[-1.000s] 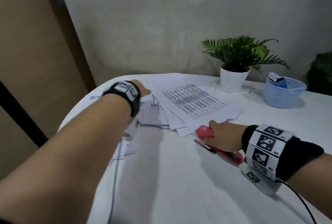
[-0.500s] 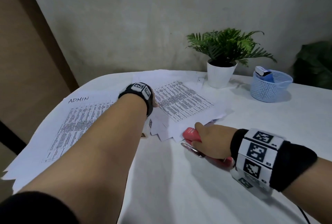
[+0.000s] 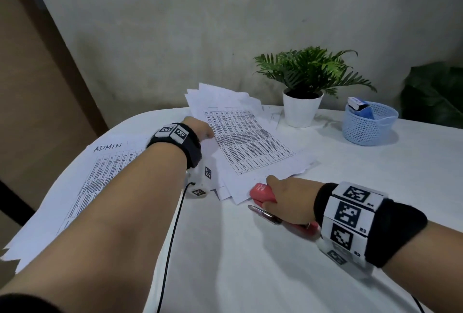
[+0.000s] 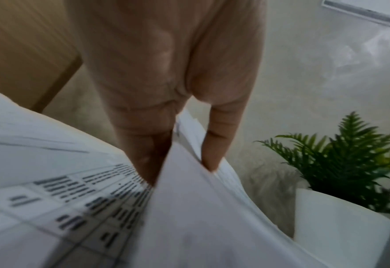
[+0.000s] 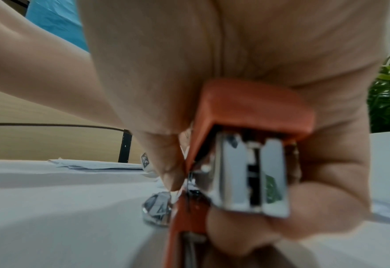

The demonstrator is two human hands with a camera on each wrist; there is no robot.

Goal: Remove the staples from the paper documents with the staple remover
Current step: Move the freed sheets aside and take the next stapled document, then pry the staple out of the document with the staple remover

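A fanned stack of printed papers (image 3: 240, 142) is being pinched at its far left edge by the left hand (image 3: 198, 128), lifted off the white bench (image 3: 250, 262). The red staple remover (image 3: 263, 193) is being gripped by the right hand (image 3: 290, 200), beside the papers' near edge.

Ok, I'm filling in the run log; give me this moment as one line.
left hand: pinches fanned papers | right hand: grips red staple remover on table | staple: none visible
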